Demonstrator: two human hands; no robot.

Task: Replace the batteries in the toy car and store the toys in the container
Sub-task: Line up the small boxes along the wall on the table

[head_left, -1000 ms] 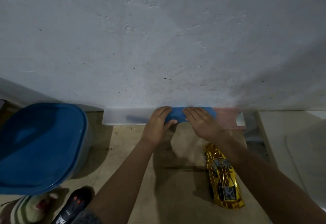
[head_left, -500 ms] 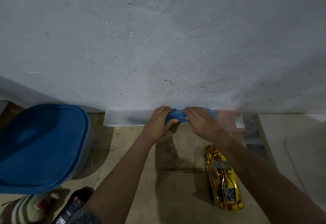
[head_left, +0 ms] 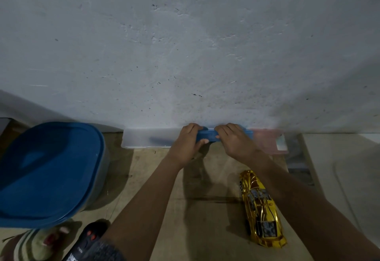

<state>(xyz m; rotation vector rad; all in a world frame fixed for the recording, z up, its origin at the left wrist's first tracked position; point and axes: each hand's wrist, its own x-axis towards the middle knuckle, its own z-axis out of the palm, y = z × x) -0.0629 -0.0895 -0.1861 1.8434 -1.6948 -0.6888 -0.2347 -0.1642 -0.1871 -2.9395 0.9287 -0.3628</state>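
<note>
a pale, pitted wall filled the upper part of the view. a wooden surface ran below it. at the left stood a large container with a blue lid, lid shut on top. a long translucent case lay along the foot of the wall, with a blue latch at its middle. the gold toy car lay on the surface to the right, well apart from the container, nose toward the wall, beside the right forearm. a striped plush toy and a black remote control lay at the lower left, partly cut off. the left hand was clamped on the latch's left end, fingers curled over the top, thumb beneath. the right hand was closed over its right end; its thumb could not be seen.
</note>
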